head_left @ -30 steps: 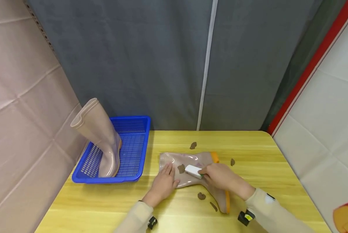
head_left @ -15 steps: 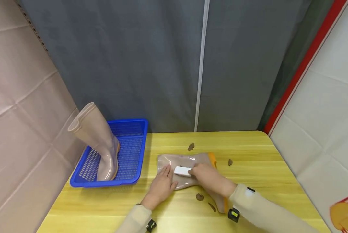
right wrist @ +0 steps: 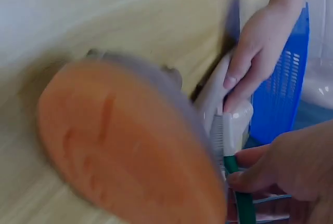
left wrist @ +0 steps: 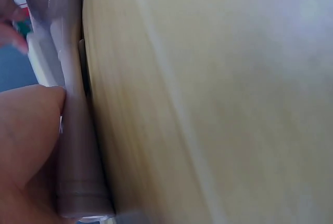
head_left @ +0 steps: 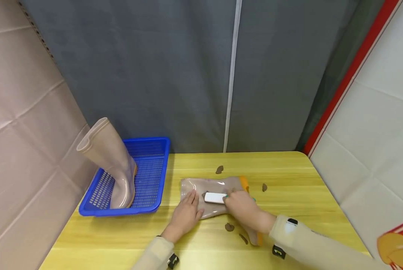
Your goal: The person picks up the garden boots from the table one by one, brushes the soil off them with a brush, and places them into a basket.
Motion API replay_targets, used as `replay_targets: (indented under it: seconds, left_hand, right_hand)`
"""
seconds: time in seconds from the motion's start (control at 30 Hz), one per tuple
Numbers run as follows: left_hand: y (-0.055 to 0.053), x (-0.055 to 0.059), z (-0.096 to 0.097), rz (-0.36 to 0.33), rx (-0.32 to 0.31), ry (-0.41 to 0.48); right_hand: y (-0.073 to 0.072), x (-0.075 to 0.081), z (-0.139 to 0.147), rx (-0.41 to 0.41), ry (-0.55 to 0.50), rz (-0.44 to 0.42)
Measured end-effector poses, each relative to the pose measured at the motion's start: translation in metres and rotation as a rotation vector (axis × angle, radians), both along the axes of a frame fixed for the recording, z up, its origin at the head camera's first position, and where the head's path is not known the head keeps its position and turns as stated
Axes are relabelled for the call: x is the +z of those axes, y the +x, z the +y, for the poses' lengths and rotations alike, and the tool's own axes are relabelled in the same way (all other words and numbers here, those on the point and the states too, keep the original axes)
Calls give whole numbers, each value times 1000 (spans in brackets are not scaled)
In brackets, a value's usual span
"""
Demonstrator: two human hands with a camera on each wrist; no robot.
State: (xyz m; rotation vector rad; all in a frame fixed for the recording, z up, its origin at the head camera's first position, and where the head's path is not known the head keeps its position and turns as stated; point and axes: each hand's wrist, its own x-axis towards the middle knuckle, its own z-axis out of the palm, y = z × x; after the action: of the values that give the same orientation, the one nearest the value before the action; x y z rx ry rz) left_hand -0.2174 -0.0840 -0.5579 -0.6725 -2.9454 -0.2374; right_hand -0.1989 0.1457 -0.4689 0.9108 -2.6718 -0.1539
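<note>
A translucent brownish rubber boot (head_left: pixel 223 183) with an orange sole (right wrist: pixel 125 146) lies on its side in front of me. My left hand (head_left: pixel 184 214) rests on its shaft near the top opening, fingers fairly straight. My right hand (head_left: pixel 244 210) grips the green handle (right wrist: pixel 243 206) of a brush (head_left: pixel 215 198) with a white head. In the right wrist view its bristles face the boot's shaft. A brown mud-like patch (head_left: pixel 203 195) shows at the left end of the brush head, partly covered by it. The right forearm hides part of the boot's foot.
At left, a blue plastic basket (head_left: pixel 124 212) holds a matching boot (head_left: pixel 112 159), leaning toward the wall. Several brown pieces, such as one lump (head_left: pixel 229 227) and another (head_left: pixel 220 169), lie around the boot on the wooden table (head_left: pixel 120 243). A grey curtain (head_left: pixel 137 75) hangs behind.
The brush in my right hand has moved left along the shaft onto the brown patch, then slightly back to the right. My left hand stays on the boot. The view has shifted a little.
</note>
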Motion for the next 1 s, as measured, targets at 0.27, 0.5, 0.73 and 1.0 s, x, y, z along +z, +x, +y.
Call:
replay_targets:
  seconds: [0.27, 0.5, 0.73, 1.0]
  left_hand:
    - [1, -1, 4, -45, 4, 14]
    - [0, -4, 4, -8, -8, 21]
    - [-1, -3, 4, -18, 11, 41]
    - [-1, -3, -1, 13, 13, 63]
  right_hand:
    - [9, 14, 24, -68, -29, 59]
    - [15, -2, -10, -26, -29, 47]
    - [20, -16, -58, -142, 80, 70]
    - [25, -33, -87, -269, 10, 122]
